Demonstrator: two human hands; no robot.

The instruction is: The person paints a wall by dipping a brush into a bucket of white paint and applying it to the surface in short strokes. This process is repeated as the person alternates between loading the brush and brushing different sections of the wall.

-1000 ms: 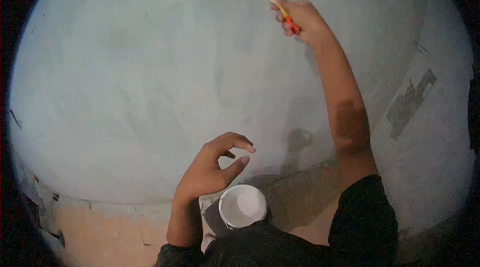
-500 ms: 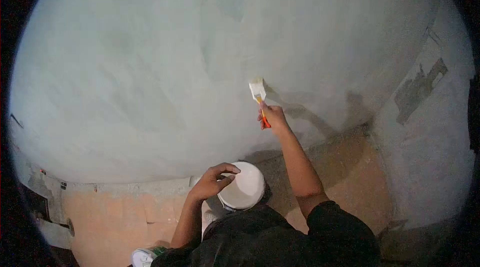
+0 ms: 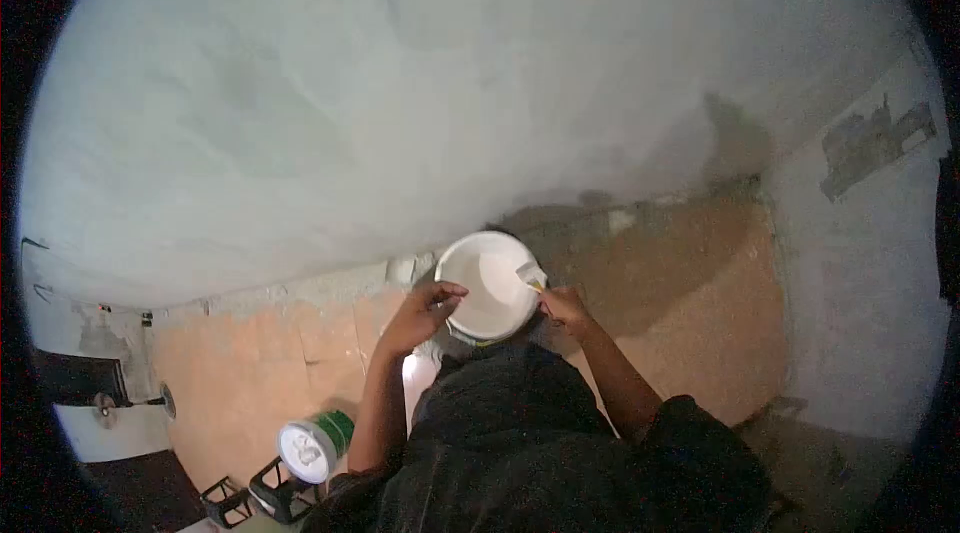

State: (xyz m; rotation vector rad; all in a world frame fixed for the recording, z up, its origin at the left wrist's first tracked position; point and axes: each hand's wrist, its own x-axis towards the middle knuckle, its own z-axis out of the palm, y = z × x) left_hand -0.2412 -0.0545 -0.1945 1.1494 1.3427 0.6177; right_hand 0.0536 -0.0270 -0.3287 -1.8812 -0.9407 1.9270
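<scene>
A white bucket [image 3: 512,318] is in front of my body, its mouth facing up and pale paint [image 3: 488,278] inside. My left hand [image 3: 422,315] is closed on its left rim, with the fingertips curled over the edge. In my right hand [image 3: 566,309] is a paintbrush [image 3: 531,276], gripped by its orange-yellow handle. The brush's whitened bristles lie over the bucket's right inner rim. Part of the handle is hidden by my fingers.
A pale, patchy wall [image 3: 350,113] rises ahead, meeting a side wall [image 3: 850,263] at right. On the orange-brown floor [image 3: 250,363] stand a green-and-white pail [image 3: 308,451] and dark stools [image 3: 280,493] at lower left. A standing fan [image 3: 106,411] is farther left.
My right hand has brought the paintbrush down from the wall to the bucket's right rim. My left hand stays at the bucket. The view has tilted down, showing more floor.
</scene>
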